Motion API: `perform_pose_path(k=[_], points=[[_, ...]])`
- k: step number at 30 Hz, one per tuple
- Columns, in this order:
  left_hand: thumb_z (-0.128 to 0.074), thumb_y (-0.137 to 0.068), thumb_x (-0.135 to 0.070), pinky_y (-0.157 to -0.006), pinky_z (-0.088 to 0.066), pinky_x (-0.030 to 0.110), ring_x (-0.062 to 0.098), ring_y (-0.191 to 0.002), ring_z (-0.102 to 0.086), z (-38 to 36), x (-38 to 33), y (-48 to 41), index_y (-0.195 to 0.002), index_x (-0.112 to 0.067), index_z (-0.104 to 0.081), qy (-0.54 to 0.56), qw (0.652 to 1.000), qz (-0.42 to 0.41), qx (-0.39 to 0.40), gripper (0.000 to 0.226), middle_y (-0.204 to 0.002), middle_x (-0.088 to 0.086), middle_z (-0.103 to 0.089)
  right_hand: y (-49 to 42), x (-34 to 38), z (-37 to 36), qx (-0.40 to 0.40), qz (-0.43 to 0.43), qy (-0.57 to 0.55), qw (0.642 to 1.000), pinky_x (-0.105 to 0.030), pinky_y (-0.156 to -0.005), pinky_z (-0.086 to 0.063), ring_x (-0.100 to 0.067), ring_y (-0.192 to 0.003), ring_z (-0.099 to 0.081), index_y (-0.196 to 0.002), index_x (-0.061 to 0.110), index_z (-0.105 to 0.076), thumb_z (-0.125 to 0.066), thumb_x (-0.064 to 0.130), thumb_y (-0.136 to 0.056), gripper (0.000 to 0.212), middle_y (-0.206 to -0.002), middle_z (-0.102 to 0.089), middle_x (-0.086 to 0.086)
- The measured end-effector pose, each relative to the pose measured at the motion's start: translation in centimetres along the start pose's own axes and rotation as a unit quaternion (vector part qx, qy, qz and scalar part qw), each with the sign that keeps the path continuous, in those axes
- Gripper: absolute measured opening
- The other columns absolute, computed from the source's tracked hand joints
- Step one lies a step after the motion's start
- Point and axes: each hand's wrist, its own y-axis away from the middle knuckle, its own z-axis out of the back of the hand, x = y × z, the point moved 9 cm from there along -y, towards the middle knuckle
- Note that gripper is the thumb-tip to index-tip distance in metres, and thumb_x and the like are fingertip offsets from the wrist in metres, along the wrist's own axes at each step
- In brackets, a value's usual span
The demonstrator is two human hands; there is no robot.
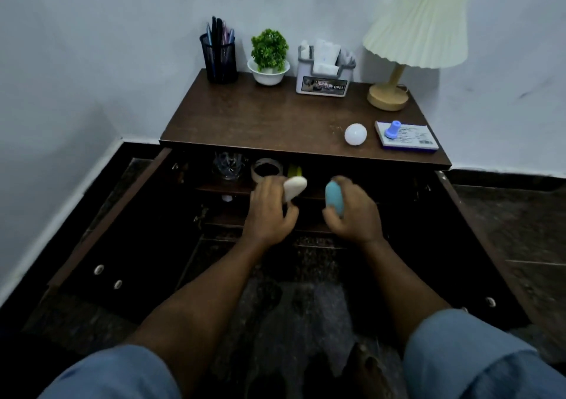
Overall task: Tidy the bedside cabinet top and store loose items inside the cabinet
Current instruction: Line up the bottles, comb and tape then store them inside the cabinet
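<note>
Holding, left hand: left hand (269,211) has its fingers curled around a cream oval object (294,186), in front of the open cabinet's upper shelf.
Holding, right hand: right hand (355,211) has its fingers wrapped around a light-blue oval object (334,197), level with the other hand and near it, not touching.
Cabinet: dark wooden bedside cabinet (275,116) with both doors swung open; left door (101,239) and right door (477,239) stand to either side of the arms.
Upper shelf: a clear cut-glass tumbler (228,165), a roll of tape (266,168) and something yellow (294,170), too dim to identify.
Top, back row: black mesh pen holder (220,61), small green plant in a white bowl (269,58), grey caddy (324,73) holding white packets, and a pleated-shade lamp (410,40).
Top, front right: a white ball (355,134) lies just beside a stamp pad (407,138), with a blue stamp (393,129) standing on the pad.
Sleeves: blue cloth covers both upper arms at the lower edge.
</note>
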Motion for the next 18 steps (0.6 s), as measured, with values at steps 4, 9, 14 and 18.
perform_pose_path(k=[4,9,14,18], points=[[-0.066,-0.087,-0.029,-0.078,-0.036,0.039,0.032,-0.1,-0.053,-3.6,3.3,0.3,-0.108,-0.019,-0.045,-0.029,0.994,0.07,0.075,0.032,-0.105,0.005,-0.05,0.2,-5.0,-3.4,0.068,-0.104,-0.03,0.992,-0.034,-0.076,-0.049,-0.035,-0.102,-0.066,-0.137,0.03,-0.041,-0.062,0.037,-0.084,0.058,-0.116,-0.065,-0.014],[-0.074,-0.084,-0.016,-0.079,-0.048,0.039,0.035,-0.102,-0.063,-6.4,4.2,-4.5,-0.1,-0.009,-0.06,0.06,0.983,0.164,0.054,0.022,-0.103,0.012,-0.067,-3.2,-8.1,-5.0,-0.032,-0.217,-0.129,0.967,-0.031,-0.072,-0.044,-0.038,-0.098,-0.068,-0.126,0.015,-0.045,-0.067,0.034,-0.087,0.049,-0.113,-0.069,-0.015],[-0.067,-0.088,-0.017,-0.09,-0.054,0.041,0.039,-0.108,-0.067,-9.2,5.0,-8.9,-0.107,-0.005,-0.075,-0.002,0.978,0.187,0.093,0.025,-0.112,0.019,-0.074,-5.8,-9.1,-8.3,0.036,-0.219,-0.156,0.962,-0.034,-0.087,-0.05,-0.034,-0.109,-0.066,-0.128,0.006,-0.06,-0.069,0.028,-0.091,0.045,-0.121,-0.07,-0.017],[-0.053,-0.099,-0.021,-0.103,-0.044,0.041,0.037,-0.127,-0.057,-13.1,6.0,-10.4,-0.125,-0.008,-0.068,-0.179,0.932,0.167,0.267,0.032,-0.135,0.018,-0.063,-5.9,-10.0,-9.4,0.08,-0.216,-0.242,0.943,-0.029,-0.089,-0.051,-0.021,-0.109,-0.067,-0.133,0.008,-0.063,-0.075,0.022,-0.091,0.046,-0.121,-0.071,-0.008]])
